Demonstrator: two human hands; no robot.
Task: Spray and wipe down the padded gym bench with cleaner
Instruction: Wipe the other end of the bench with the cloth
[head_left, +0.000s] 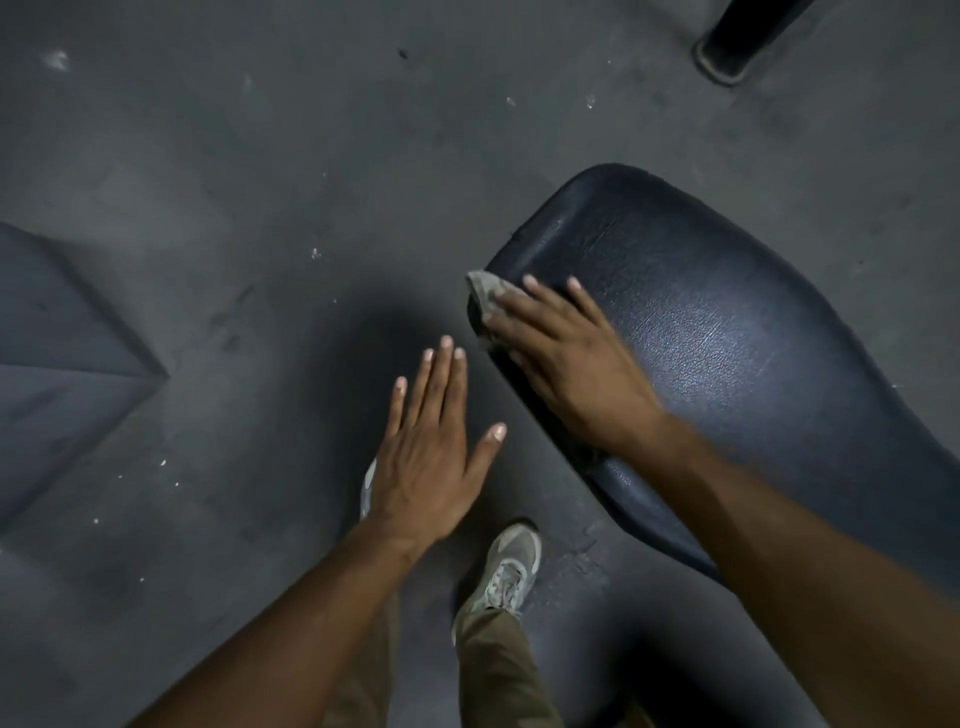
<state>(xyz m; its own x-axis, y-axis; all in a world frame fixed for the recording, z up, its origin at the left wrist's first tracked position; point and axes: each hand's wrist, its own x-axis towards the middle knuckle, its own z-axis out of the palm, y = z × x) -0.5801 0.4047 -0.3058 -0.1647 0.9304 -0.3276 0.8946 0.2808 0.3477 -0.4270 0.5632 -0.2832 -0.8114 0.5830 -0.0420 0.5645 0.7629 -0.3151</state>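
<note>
Pressing a grey cloth (485, 296) flat against the bench (727, 332), the right hand (566, 358) lies with fingers spread across the pad's near rounded edge, right of centre in the frame. The cloth is mostly hidden under the palm; only a crumpled corner sticks out past the fingertips, at the pad's left rim. The spread, flat palm looks meant to put even pressure over as much cloth as possible, and its place on the curved edge suggests the side of the pad is being wiped, not only the top.

The bench runs from the frame's centre down to the lower right, dark and textured, with a sheen on its upper face that may be cleaner or just light; I cannot tell which.

The left hand (431, 467) is open and empty, fingers straight and together, hovering over the floor (208, 156) just left of the bench and touching nothing. It is probably held out for balance while the person leans over. No spray bottle is in view, so spraying seems done for now.

One shoe (506, 566) stands on the floor below the hands, close beside the bench.
</note>
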